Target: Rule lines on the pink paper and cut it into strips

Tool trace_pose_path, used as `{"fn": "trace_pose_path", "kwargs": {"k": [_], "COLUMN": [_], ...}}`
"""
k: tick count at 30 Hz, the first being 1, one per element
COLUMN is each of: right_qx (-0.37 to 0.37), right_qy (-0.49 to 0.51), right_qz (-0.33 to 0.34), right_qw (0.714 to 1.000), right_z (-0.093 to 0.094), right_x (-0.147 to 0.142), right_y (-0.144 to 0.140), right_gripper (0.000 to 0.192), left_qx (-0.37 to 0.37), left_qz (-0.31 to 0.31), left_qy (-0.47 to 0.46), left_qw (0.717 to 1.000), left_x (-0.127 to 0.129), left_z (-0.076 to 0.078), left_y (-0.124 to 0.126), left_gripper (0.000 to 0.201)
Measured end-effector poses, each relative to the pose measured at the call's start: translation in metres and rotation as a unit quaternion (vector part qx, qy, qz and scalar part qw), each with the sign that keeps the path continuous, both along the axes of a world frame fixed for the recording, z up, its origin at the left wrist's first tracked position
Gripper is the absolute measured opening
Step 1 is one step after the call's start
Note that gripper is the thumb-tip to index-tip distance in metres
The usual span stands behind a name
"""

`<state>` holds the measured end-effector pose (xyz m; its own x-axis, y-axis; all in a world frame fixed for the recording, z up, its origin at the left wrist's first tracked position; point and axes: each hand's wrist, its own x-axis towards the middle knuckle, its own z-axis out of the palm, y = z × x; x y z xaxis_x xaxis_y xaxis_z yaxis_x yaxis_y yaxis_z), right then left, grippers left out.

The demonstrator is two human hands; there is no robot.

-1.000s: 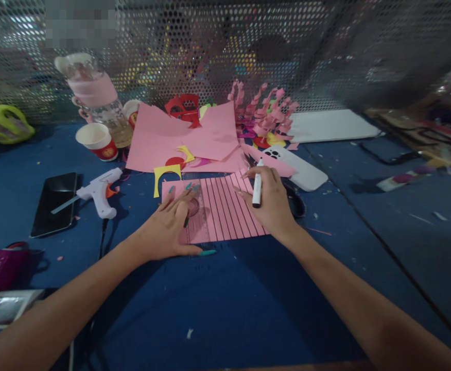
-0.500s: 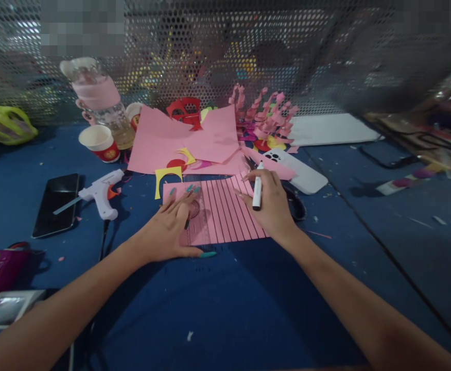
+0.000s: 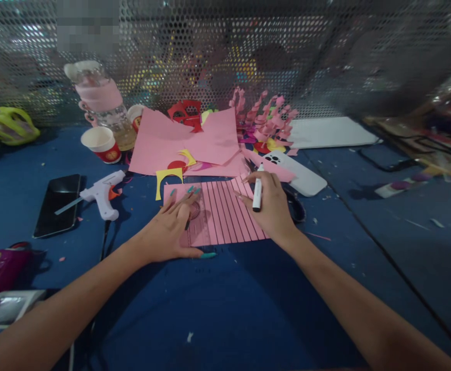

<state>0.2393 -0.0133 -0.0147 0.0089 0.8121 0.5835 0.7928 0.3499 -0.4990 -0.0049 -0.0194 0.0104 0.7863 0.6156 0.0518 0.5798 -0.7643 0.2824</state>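
A sheet of pink paper (image 3: 229, 216) lies on the blue table, ruled with several dark, nearly parallel lines. Across its left part lies a clear ruler (image 3: 203, 221). My left hand (image 3: 169, 224) is spread over the ruler and the paper's left end, fingertips on the sheet and thumb stretched along the near edge. A small dark thing under its fingers is too hidden to name. Over the sheet's right end my right hand (image 3: 275, 206) is closed on a white marker (image 3: 257, 193) with a black end. Its fingertips rest by the lined paper.
Behind lie pink sheets (image 3: 187, 139), yellow scraps (image 3: 167, 175) and curled pink paper pieces (image 3: 272, 116). To the left are a glue gun (image 3: 104, 193), a black phone (image 3: 57, 206), a paper cup (image 3: 102, 144) and a bottle (image 3: 100, 95). A white phone (image 3: 302, 175) lies right.
The view has shifted very slightly. Both hands, the ruler, the marker and the pink paper keep their places.
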Motion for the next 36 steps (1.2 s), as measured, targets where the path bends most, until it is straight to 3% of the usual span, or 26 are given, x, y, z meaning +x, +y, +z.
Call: {"fn": "trace_pose_path", "kwargs": {"k": [10, 15, 22, 36], "right_qx": [0.011, 0.062, 0.113, 0.094], "right_qy": [0.005, 0.004, 0.022, 0.043], "right_qz": [-0.031, -0.074, -0.084, -0.081], "right_qw": [0.999, 0.995, 0.99, 0.991], "right_z": [0.0018, 0.0038, 0.0097, 0.0068], "right_x": [-0.0004, 0.0003, -0.0003, 0.0017], "right_y": [-0.0009, 0.0007, 0.0008, 0.0018], "right_gripper": [0.018, 0.016, 0.011, 0.012], "left_qx": [0.023, 0.026, 0.036, 0.047], "left_qz": [-0.009, -0.012, -0.015, -0.017], "left_qy": [-0.012, -0.004, -0.015, -0.028], "left_qw": [1.0, 1.0, 0.999, 0.998], "left_x": [-0.0023, -0.0032, -0.0034, -0.0037], "left_z": [-0.0071, -0.0083, -0.0107, -0.0103], "left_y": [0.0019, 0.0033, 0.003, 0.0025], "left_gripper": [0.085, 0.084, 0.091, 0.083]}}
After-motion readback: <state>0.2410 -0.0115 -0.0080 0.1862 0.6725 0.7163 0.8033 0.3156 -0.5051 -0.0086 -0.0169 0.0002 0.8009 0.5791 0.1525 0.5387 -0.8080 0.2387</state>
